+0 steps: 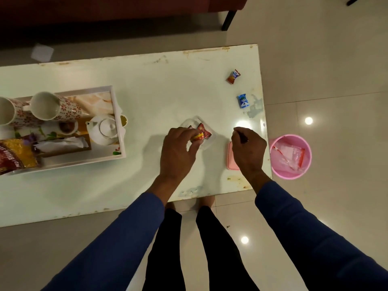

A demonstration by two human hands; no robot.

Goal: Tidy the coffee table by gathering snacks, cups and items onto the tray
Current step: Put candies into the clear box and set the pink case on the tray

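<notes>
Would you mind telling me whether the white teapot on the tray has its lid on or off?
On: the teapot shows its round lid and knob seated on top.

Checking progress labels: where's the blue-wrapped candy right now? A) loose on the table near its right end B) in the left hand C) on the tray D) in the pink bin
A: the blue candy lies loose on the table near its right end, apart from the tray and both hands.
</notes>
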